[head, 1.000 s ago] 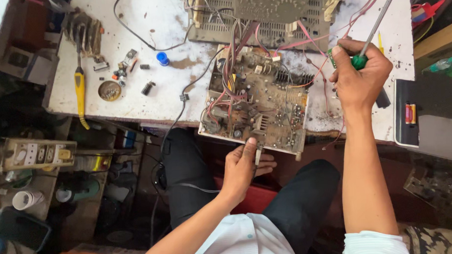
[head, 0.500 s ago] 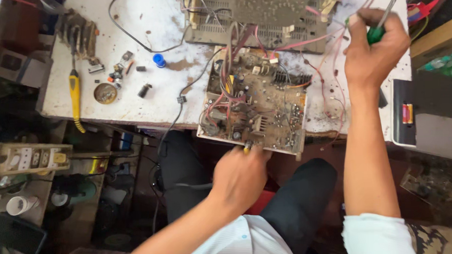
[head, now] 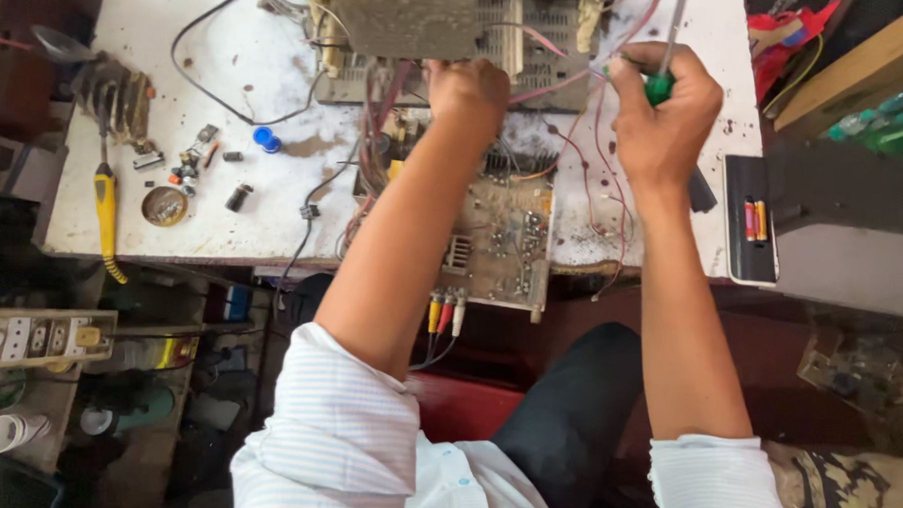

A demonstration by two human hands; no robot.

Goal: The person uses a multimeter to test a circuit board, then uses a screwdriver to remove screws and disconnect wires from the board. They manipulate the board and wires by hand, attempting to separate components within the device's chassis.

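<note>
A brown circuit board [head: 501, 232] full of parts and coloured wires lies on the white worktable [head: 220, 222], its near edge hanging over the table's front. My left hand [head: 466, 88] reaches across it and curls shut at the board's far edge, among the wire bundle next to a grey metal chassis [head: 413, 20]. What the fingers pinch is hidden. My right hand [head: 667, 116] is raised at the board's right and grips a green-handled screwdriver [head: 658, 85], whose shaft points away from me. Red, yellow and white plugs [head: 444, 312] hang from the board's near edge.
On the table's left lie a yellow-handled tool [head: 105, 206], a round tin [head: 165, 206], a blue cap [head: 263, 138] and small loose parts. A black holder with batteries [head: 750, 218] sits at the right. A power strip [head: 34, 337] is on a shelf below left.
My left hand left the board's near edge and reached over to its far edge. My right hand rose with the screwdriver and moved closer to the chassis.
</note>
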